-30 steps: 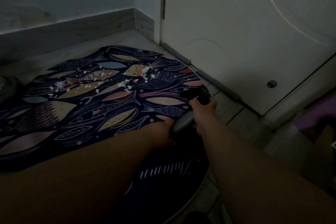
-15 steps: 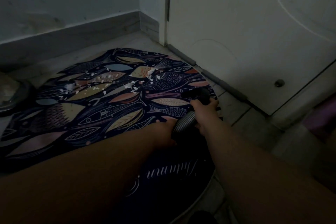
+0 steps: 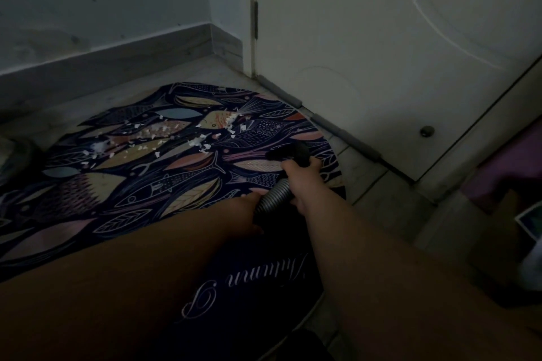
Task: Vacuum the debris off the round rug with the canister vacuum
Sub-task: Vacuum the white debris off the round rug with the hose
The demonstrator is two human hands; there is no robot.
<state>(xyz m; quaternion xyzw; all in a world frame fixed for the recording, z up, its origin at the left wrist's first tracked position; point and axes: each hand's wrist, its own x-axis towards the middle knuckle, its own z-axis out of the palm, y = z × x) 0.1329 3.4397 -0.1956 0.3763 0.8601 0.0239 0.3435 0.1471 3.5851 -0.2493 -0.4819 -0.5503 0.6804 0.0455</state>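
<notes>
Both hands grip the ribbed vacuum hose — right hand closed just behind the black nozzle, left hand wrapped lower — with white debris on the round rug well ahead-left, the grips unchanged from before.
</notes>
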